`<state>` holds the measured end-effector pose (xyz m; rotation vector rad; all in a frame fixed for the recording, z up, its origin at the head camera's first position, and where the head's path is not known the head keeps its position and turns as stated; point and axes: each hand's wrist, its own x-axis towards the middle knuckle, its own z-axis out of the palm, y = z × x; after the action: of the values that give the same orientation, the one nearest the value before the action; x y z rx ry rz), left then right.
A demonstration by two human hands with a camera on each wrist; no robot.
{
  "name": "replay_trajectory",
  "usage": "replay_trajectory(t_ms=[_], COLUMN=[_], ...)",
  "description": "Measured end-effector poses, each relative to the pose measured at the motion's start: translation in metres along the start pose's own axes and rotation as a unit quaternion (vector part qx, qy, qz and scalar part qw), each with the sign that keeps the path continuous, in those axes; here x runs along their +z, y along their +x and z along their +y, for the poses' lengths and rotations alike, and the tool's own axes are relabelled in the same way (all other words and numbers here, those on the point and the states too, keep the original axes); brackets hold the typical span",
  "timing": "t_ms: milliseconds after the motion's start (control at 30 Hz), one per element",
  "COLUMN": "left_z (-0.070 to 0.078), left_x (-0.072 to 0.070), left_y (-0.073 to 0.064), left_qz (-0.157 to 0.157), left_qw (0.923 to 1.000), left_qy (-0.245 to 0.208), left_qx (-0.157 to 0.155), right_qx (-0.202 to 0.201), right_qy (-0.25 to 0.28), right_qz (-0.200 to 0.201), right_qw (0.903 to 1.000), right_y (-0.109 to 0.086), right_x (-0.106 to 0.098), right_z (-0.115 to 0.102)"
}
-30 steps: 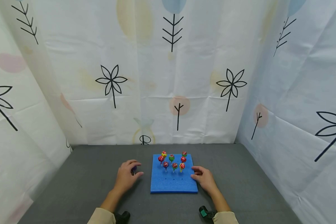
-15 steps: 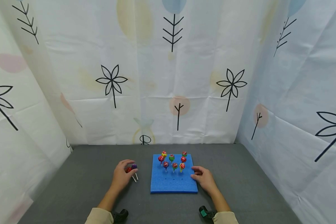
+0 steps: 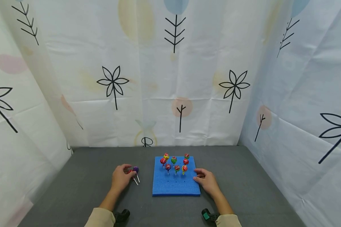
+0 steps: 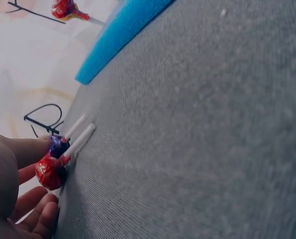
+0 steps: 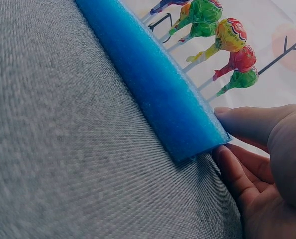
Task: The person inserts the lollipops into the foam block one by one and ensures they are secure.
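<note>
Two wrapped lollipops, a red one [image 4: 49,172] and a purple one [image 3: 135,169], lie side by side on the grey table, white sticks toward the blue foam board [image 3: 176,189]. My left hand [image 3: 121,177] is around the red lollipop; its thumb reaches across the candy heads and its other fingers are loosely bent, partly behind them. A firm pinch does not show. My right hand [image 3: 207,181] holds the board's right edge, thumb [image 5: 247,122] at the top and fingers at the side. Several lollipops, one of them yellow [image 5: 231,35], stand upright in the board.
Small holes show in the board's near part. The grey table [image 3: 96,170] extends around the board. Patterned white cloth [image 3: 156,78] hangs behind and at both sides. Dark wrist devices [image 3: 210,216] are strapped on both wrists.
My left hand has drawn back to the left, bringing the red and purple lollipops into sight; its thumb now lies over the red one. My right hand and the board have stayed put.
</note>
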<state>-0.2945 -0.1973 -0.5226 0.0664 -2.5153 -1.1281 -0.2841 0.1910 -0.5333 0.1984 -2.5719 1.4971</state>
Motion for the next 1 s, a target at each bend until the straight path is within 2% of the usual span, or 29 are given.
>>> replay_trajectory(t_ms=[333,500,733,1000], left_z=[-0.007,-0.009,-0.004,0.002], left_x=[0.001,0.001,-0.002,-0.004], left_y=[0.004,0.007,0.008,0.003], left_qz=[-0.008,-0.012,-0.031,-0.048], left_qw=[0.9996,0.9993,0.9982,0.9966], left_qy=[0.023,0.036,0.051,0.063], left_qx=[-0.013,-0.004,-0.006,-0.025], right_qx=[0.0,0.0,-0.003,-0.01], right_qy=[-0.001,0.0,0.001,0.004], right_qz=[-0.001,0.001,0.001,0.001], right_qw=[1.0,1.0,1.0,0.9999], right_y=[0.0,0.0,0.001,0.0], right_x=[0.0,0.0,-0.001,0.001], right_z=[-0.003,-0.004,-0.002,0.002])
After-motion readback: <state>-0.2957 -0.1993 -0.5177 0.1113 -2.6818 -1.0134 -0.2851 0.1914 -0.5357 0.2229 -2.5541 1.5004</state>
